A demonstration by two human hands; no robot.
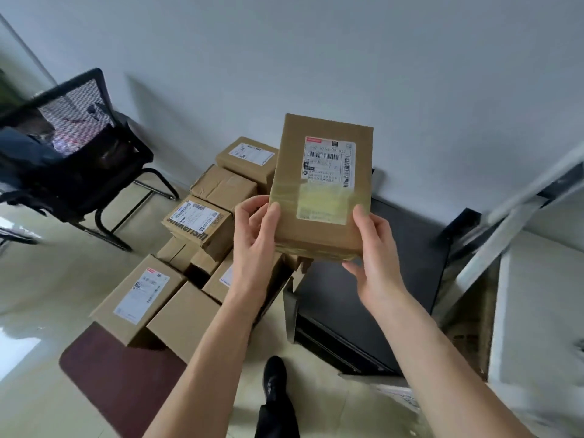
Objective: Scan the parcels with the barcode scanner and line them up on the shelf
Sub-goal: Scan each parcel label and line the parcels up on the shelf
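Your left hand (pixel 252 235) and right hand (pixel 373 263) grip one parcel (pixel 322 191) (label up); many boxes (pixel 196 222) wait unscanned on the floor (pixel 47 295).

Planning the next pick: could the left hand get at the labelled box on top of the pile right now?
Probably not yet: the left hand grips the held parcel with the right hand. The labelled box lies uncovered beside it.

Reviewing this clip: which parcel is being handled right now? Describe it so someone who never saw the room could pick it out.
Start at the pile of cardboard boxes on the floor beside the black chair. Just right of and above it, the left hand and right hand hold one flat parcel up by its lower corners. Unlike the others, it is off the floor, label facing the camera.
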